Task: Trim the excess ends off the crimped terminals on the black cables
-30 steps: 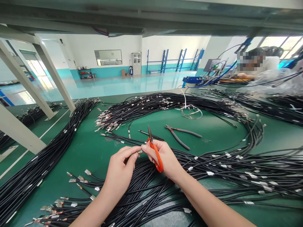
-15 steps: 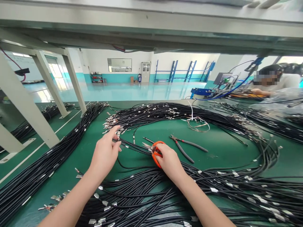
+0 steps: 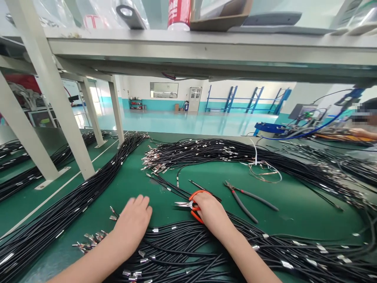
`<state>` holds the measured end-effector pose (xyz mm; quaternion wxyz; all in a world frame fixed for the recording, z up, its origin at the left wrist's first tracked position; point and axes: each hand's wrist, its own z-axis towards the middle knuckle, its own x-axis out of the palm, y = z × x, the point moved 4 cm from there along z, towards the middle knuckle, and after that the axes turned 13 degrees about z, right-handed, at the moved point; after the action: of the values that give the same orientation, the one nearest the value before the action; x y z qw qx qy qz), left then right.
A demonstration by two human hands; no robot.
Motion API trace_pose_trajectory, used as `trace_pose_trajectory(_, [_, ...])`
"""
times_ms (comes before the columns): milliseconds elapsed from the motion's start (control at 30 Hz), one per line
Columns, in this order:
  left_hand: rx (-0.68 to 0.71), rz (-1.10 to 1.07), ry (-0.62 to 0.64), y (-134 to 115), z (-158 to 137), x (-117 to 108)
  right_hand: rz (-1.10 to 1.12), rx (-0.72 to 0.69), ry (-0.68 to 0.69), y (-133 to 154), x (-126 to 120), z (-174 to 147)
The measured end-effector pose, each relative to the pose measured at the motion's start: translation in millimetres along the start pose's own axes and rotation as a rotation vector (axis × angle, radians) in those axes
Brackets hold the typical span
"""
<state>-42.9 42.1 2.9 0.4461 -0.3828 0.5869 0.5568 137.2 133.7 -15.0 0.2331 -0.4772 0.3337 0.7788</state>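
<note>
Orange-handled scissors are in my right hand, their short blades parted and pointing left over the green mat. No cable lies between the blades. My left hand is back-up above the left end of the near bundle of black cables; its fingers are bent and slightly apart, the thumb is hidden, and I see nothing held. A few loose cables with metal terminals run from the far side towards the scissors. A thin dark pen-like tool lies just beyond my right hand.
Grey-handled cutting pliers lie open right of the scissors. A far cable bundle curves across the back, beside a white tie and thin wire loop. Another bundle runs along the left by shelf posts. A co-worker sits far right.
My left hand has drawn back from the loose cable ends to the near bundle. The scissors have turned, blades now more level. The view has shifted left and tilted upward.
</note>
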Motion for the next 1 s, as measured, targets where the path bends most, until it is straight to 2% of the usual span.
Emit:
trace_pose_trajectory(100, [0.025, -0.192, 0.149, -2.0, -8.4, 5.9, -0.042, 0.017, 0.002, -0.1, 2.4, 1.3])
trace_pose_trajectory(133, [0.024, -0.293, 0.145, -0.3, -7.0, 7.8, -0.055, 0.023, 0.0, -0.1, 2.9, 1.7])
trace_pose_trajectory(200, [-0.022, -0.628, 0.102, 6.1, 3.2, 13.0, -0.078, 0.028, -0.003, -0.1, 4.0, 2.6])
trace_pose_trajectory(267, [-0.155, -1.04, 0.094, 14.2, 20.9, 22.2, -0.097, 0.026, -0.004, -0.1, 5.0, 2.7])
trace_pose_trajectory(300, [-0.22, -1.175, 0.105, 16.6, 31.3, 27.0, -0.105, 0.024, -0.006, -0.4, 5.2, 2.3])
trace_pose_trajectory(400, [-0.38, -1.41, 0.183, 16.3, 61.6, 37.1, -0.069, 0.02, -0.041, -2.2, 4.1, -1.3])
trace_pose_trajectory(500, [-0.554, -1.633, 0.263, 10.7, 81.7, 43.3, 0.06, 0.01, -0.103, -4.4, 0.3, -6.5])
trace_pose_trajectory(633, [-0.751, -1.858, 0.307, 2.9, 93.8, 49.2, 0.229, -0.003, -0.131, -5.1, -4.1, -9.6])
trace_pose_trajectory(733, [-0.839, -1.961, 0.319, -3.1, 97.3, 51.4, 0.328, 0.012, -0.138, -4.9, -7.1, -9.7])
trace_pose_trajectory(867, [-0.864, -2.048, 0.312, -9.3, 101.1, 49.6, 0.438, 0.007, -0.126, -2.5, -11.4, -11.4])
trace_pose_trajectory(1000, [-0.839, -2.13, 0.213, -6.7, 108.9, 45.9, 0.479, -0.033, -0.048, 2.9, -12.5, -13.7])
